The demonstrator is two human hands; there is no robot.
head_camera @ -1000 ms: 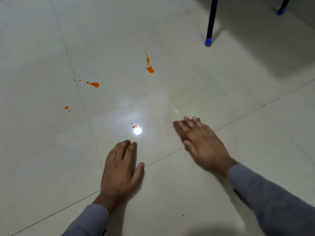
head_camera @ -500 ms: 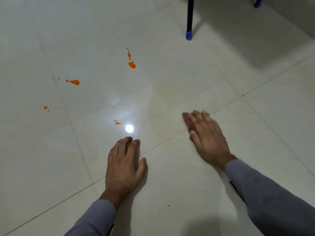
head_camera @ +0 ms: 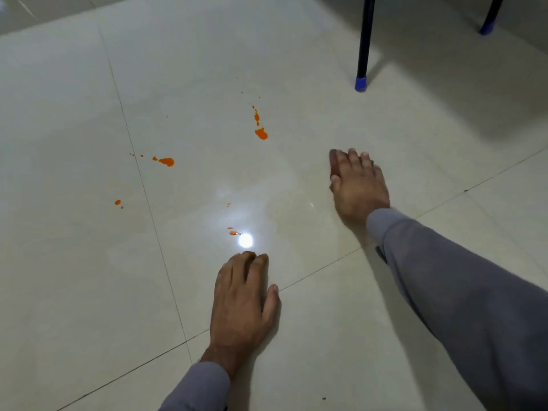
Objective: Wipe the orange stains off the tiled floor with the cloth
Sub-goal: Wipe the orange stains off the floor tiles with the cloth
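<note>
The right hand (head_camera: 357, 182) lies flat on the floor (head_camera: 74, 277), fingers spread, pressing down on the cloth (head_camera: 333, 161). Only a dark reddish strip of cloth shows, along the hand's left side by the forefinger and thumb; the rest is hidden beneath the palm, so its shape and folds cannot be made out. The hand is spread open over the cloth rather than clenched around it.

The left hand (head_camera: 241, 304) rests palm down on bare tile nearer the bottom edge, fingers together, thumb out to the right — open and holding nothing. Both grey sleeves (head_camera: 462, 298) are cut off by the bottom and right edges.

The stains (head_camera: 261, 133) are scattered to the left of the cloth and apart from it: a blob with a streak beyond it near the tile's middle, a second blob (head_camera: 166, 161) with small dots close to a grout line, two specks (head_camera: 118, 202) across that line, and small marks (head_camera: 233, 232) just beside a bright glare spot (head_camera: 245, 240), which washes out part of them.

A dark leg (head_camera: 364, 40) with a blue foot stands towards the top right corner; a second leg (head_camera: 492, 16) is cut by the top edge — what they carry is out of view.
</note>
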